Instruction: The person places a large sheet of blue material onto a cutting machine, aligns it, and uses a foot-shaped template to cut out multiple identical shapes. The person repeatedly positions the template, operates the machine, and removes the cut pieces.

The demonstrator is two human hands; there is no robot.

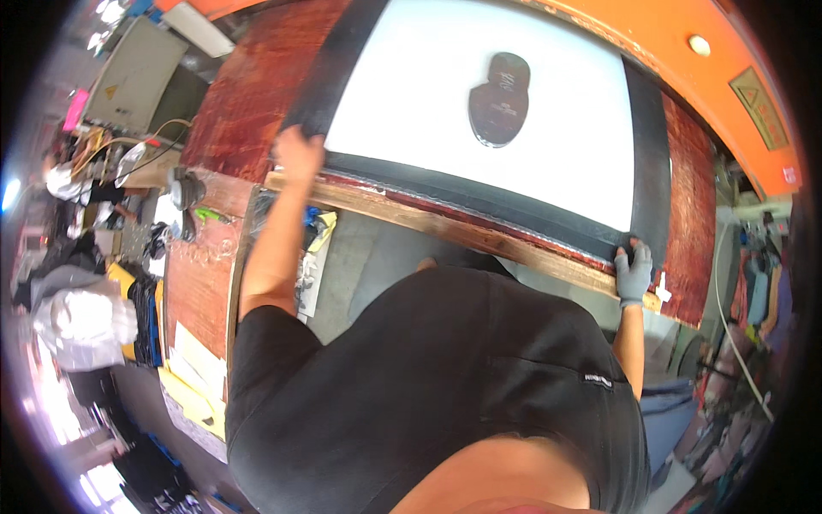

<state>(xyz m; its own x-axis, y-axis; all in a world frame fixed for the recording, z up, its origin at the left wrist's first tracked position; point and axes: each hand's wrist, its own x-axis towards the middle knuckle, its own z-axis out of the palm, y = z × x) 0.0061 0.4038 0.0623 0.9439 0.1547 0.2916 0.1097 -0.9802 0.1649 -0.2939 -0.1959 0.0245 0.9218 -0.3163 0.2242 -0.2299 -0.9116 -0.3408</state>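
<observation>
Left hand (299,156), upper left; right hand (634,271), centre right: we're touching panel (402,94) | grips: can't tell | likely stiff, favouring corners

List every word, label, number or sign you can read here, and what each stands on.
Dark rounded piece on the white panel: pale lettering, too blurred to read.
Black shirt: small white label, lettering too small to read.
Orange machine: yellowish plate with a triangle sign, any wording too small to read; small pale mark below it, too blurred to quote.
Grey cabinet: small yellow triangle sign, no readable words.
</observation>
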